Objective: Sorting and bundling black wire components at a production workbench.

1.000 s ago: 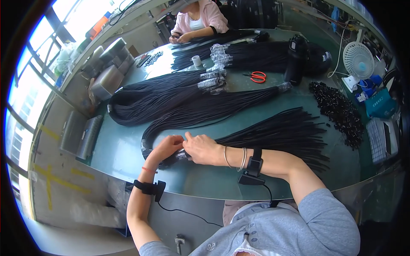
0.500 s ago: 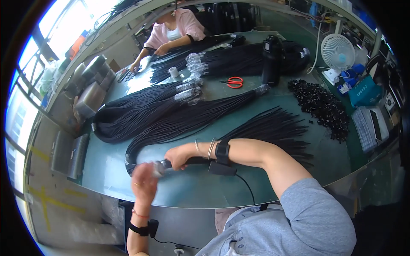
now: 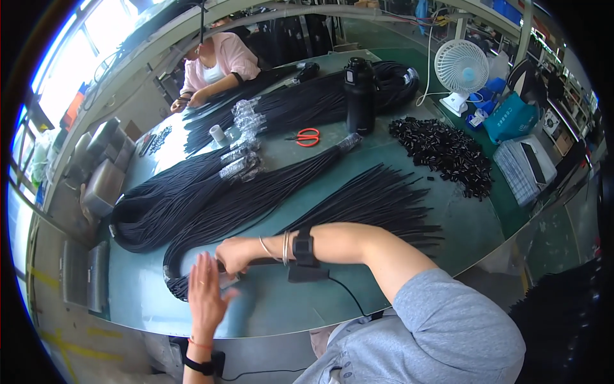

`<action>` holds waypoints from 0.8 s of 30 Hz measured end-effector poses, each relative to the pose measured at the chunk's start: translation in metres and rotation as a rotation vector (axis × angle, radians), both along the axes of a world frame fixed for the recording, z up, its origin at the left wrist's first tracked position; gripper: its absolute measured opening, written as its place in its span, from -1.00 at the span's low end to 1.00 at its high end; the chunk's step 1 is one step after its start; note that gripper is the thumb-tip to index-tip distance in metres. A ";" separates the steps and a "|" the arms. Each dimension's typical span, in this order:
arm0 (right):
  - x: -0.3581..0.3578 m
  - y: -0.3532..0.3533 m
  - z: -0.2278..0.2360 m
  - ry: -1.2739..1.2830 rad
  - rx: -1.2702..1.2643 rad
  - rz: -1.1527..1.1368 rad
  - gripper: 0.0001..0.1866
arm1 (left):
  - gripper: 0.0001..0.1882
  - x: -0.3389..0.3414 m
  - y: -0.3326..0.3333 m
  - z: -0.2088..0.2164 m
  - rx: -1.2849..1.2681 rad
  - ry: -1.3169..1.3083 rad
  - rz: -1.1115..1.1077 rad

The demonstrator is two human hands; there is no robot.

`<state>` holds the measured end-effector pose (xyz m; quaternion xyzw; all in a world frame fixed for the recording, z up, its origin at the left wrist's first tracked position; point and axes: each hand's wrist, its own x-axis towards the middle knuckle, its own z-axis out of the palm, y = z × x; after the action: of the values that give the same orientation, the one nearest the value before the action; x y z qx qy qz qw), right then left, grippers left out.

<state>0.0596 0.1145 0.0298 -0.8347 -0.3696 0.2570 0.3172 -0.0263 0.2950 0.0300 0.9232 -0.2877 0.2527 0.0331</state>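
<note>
A long bundle of thin black cords lies across the near side of the table, its loose ends fanned out to the right and its other end bending round at the left. My right hand is closed around this bundle close to the bend. Just below it shows a bit of clear plastic film, partly covered by my hands. My left hand is upright beside the bend with fingers stretched out and the thumb apart. Whether its far side touches the cords is hidden.
Further in lie more cord bundles with plastic-wrapped ends, red-handled scissors and a white roll. A black bottle, a heap of small black pieces and a white fan stand rightward. A co-worker sits across the table.
My left hand, blurred at the clear film before, now has its fingers straight and spread. My right hand has come closer to the bend. The whole view has shifted.
</note>
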 end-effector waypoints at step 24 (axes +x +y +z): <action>-0.010 0.013 -0.047 0.175 0.185 -0.109 -0.48 | -0.54 0.038 0.000 -0.021 -0.409 0.317 0.380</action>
<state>0.0499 0.1278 -0.0168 -0.7952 -0.3168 0.2760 0.4371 0.0119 0.2948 0.0086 0.9625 -0.0445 0.1601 0.2146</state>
